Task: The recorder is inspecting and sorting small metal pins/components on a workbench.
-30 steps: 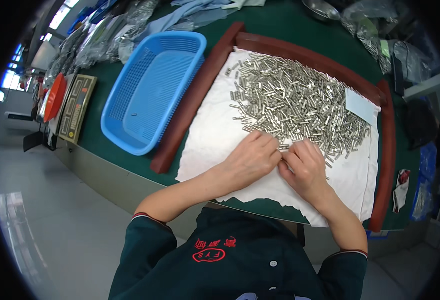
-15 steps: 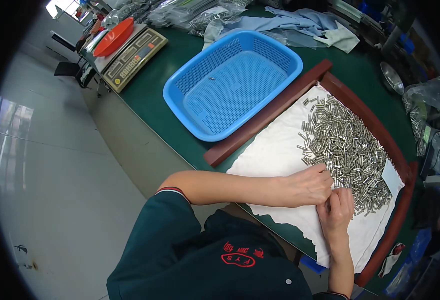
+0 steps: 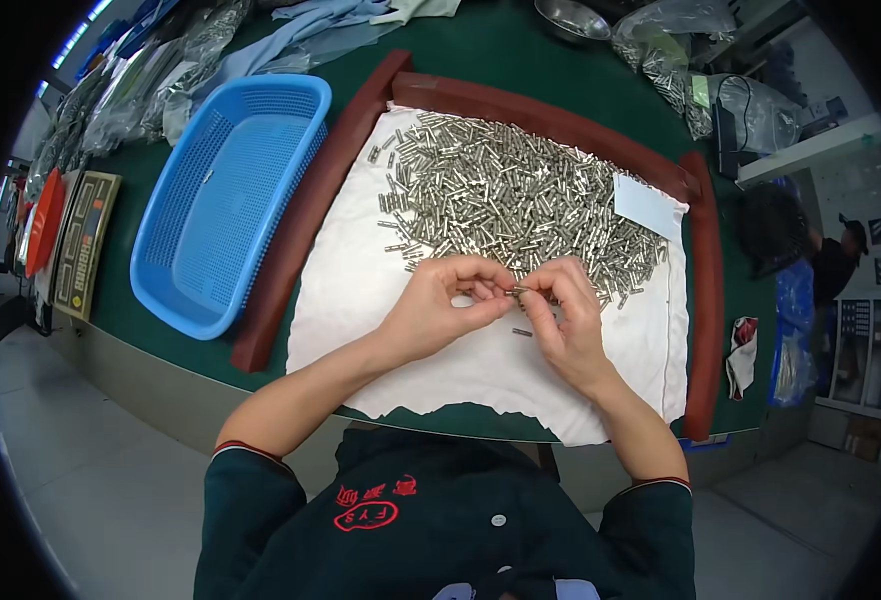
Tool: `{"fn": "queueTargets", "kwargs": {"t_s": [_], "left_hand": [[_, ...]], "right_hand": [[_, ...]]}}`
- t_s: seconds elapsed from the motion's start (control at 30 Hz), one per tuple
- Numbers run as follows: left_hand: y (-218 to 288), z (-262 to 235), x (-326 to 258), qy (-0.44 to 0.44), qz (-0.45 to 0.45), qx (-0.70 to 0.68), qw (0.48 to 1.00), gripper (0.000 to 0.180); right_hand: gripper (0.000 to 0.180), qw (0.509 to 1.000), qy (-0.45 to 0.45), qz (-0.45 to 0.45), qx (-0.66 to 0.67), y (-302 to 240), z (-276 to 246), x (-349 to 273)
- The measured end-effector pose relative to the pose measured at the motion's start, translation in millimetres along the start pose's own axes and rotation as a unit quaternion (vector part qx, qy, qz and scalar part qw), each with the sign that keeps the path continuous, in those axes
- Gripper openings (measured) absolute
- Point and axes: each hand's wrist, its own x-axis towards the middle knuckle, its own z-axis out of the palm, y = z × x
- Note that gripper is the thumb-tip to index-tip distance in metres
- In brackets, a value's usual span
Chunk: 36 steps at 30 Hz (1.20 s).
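A wide heap of small silvery metal pins (image 3: 520,190) covers the far part of a white cloth (image 3: 350,330). At the heap's near edge my left hand (image 3: 448,308) and my right hand (image 3: 572,322) meet fingertip to fingertip. Both are closed in a pinch on a small metal pin (image 3: 520,290), mostly covered by the fingers; whether there is more than one, I cannot tell. One loose dark pin (image 3: 522,332) lies on the cloth just below the fingertips.
Dark red wooden bars (image 3: 310,215) border the cloth on the left, far and right sides. Left of them stands a blue perforated basket (image 3: 150,270) with a tiny piece inside. A pale card (image 3: 645,207) lies over the heap's right side; a scale (image 3: 85,245) sits far left.
The view has swung right, so the basket and scale now appear farther left. My left hand, formerly crossed close over the right, is now beside it, with fingertips meeting over a pin.
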Motion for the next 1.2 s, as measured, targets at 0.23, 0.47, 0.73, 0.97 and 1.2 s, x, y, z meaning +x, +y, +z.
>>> {"fn": "queueTargets", "kwargs": {"t_s": [0.23,0.47,0.73,0.97,1.2], "left_hand": [[0.5,0.1,-0.8,-0.004,-0.045,-0.063,0.997,0.017],[3.7,-1.7,-1.9,-0.016,-0.057,-0.057,0.997,0.021],[-3.0,-2.2,-1.8,0.025,-0.041,-0.075,0.996,0.021],[-2.4,-2.0,-2.8,0.040,-0.003,-0.021,0.999,0.020],[-3.1,-4.0,-2.4,0.030,-0.018,0.016,0.999,0.018]], "right_hand": [[0.008,0.997,-0.018,0.050,0.049,-2.7,-0.3,-1.0],[0.006,0.997,-0.020,0.059,0.050,-1.9,1.4,-0.9],[0.007,0.997,-0.031,0.060,0.040,-1.5,0.6,-0.7],[0.007,0.999,-0.020,0.025,0.022,-4.1,1.4,-0.9],[0.007,1.000,-0.013,0.003,-0.002,-4.2,-0.2,-1.1]]}}
